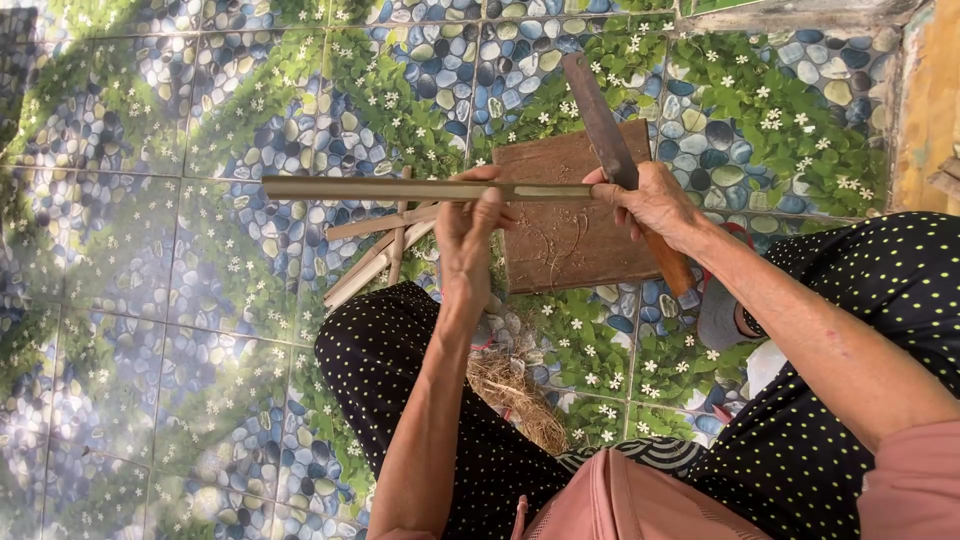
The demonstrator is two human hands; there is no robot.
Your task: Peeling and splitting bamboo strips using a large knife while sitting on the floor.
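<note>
My left hand (468, 235) grips a long, thin bamboo strip (370, 188) that lies level across the view, pointing left. My right hand (652, 205) holds a large knife by its wooden handle (672, 268), and the rusty blade (598, 118) rises up and to the left, its edge meeting the right end of the strip. Both hands work above a worn wooden board (560, 240) lying on the floor. Several cut bamboo slats (375, 255) lie in a loose pile just left of the board.
The floor (150, 250) is tiled with a pebble, leaf and white flower pattern. A heap of dry shavings (515, 385) sits between my knees. My legs in black dotted trousers (400, 370) frame the spot. A wall edge (925, 100) runs along the right.
</note>
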